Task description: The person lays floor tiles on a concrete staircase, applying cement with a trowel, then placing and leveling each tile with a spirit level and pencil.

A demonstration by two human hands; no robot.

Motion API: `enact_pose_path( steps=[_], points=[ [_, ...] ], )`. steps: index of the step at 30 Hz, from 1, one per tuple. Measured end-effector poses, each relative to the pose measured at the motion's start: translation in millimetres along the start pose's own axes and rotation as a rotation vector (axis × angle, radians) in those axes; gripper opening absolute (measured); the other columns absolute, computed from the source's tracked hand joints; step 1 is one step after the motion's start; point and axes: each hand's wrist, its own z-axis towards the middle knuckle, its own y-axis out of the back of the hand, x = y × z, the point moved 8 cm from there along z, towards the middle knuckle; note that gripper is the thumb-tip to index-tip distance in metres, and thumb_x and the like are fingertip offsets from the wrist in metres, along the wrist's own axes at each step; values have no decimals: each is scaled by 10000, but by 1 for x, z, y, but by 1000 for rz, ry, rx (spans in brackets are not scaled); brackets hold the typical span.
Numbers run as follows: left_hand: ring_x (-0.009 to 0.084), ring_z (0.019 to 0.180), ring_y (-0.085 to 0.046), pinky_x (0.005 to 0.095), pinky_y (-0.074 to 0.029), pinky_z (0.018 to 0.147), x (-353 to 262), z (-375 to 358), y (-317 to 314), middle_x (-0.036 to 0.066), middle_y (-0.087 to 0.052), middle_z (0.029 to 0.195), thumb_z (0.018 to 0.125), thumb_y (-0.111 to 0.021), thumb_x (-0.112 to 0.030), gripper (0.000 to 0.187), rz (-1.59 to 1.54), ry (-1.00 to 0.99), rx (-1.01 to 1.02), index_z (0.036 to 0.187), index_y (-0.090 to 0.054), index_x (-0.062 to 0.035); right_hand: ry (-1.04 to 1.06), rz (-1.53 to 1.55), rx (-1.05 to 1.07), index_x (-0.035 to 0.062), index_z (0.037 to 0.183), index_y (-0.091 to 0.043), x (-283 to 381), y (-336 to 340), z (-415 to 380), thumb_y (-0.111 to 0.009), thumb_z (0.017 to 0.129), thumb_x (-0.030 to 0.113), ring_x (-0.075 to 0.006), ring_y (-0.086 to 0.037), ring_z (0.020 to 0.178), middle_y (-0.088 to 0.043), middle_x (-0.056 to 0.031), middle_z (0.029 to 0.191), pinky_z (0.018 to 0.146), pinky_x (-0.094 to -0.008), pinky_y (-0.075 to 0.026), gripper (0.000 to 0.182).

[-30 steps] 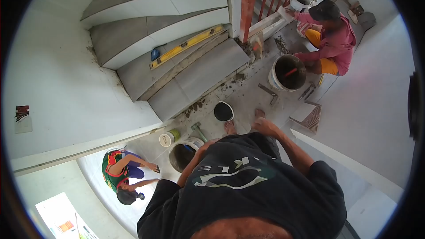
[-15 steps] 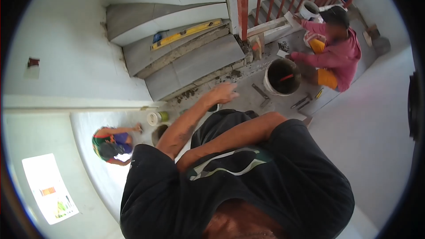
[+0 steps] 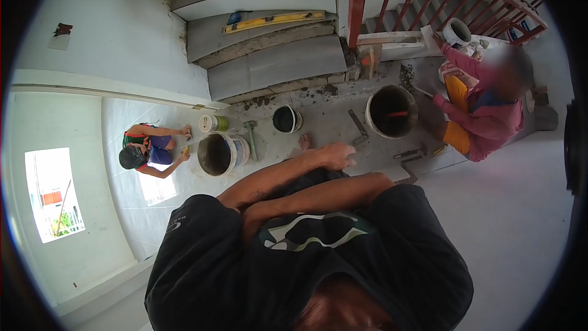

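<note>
My left hand (image 3: 337, 157) hangs above the floor in front of my lap, with nothing in it. Its fingers are loosely bent and a little apart. My right forearm (image 3: 318, 198) crosses my body to the left; that hand is tucked by my left elbow, its fingers hidden. A bare foot (image 3: 304, 141) shows just beyond my left forearm. Farther off stands a small dark bucket (image 3: 286, 119). To the right of my left hand lie an angled metal tool (image 3: 358, 127) and a large bucket (image 3: 371, 117) of dark mix with a red handle inside.
Tiled stairs (image 3: 269, 67) rise ahead, bearing a yellow spirit level (image 3: 274, 22). A co-worker in pink (image 3: 490, 116) sits at right by a red railing (image 3: 356, 6). Another person (image 3: 147, 147) crouches at left. A bucket (image 3: 240, 152), a hammer (image 3: 252, 138) and a notched trowel (image 3: 407, 176) are nearby.
My left hand has come down and to the right, nearer my lap. The view has shifted, uncovering the small bucket and hammer. The co-worker in pink appears farther right.
</note>
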Motion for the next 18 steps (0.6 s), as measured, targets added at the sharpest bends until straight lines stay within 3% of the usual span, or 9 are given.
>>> enact_pose_path(
  steps=[5,7,18],
  points=[
    [411,1128,-565,454,-438,966,-40,18,-3,282,-607,1159,887,-604,-300,507,64,-82,6,1241,-548,59,-28,-17,-28,-15,1161,-615,3,-2,-14,-567,913,291,-265,-618,1030,-634,-195,1131,894,-372,-486,397],
    [413,1087,-577,458,-443,939,-44,23,-12,266,-626,1102,896,-598,-328,528,103,-113,86,1268,-534,41,-46,-14,-41,-16,1167,-612,4,-4,-21,-561,917,300,-265,-617,1034,-632,-194,1139,898,-370,-484,406],
    [408,1117,-570,464,-444,944,-46,33,-14,272,-612,1156,886,-603,-322,536,151,-68,133,1277,-531,38,-106,-11,2,-20,1202,-596,3,-8,-29,-531,937,351,-264,-612,1055,-620,-187,1183,919,-358,-474,461]
  ],
)
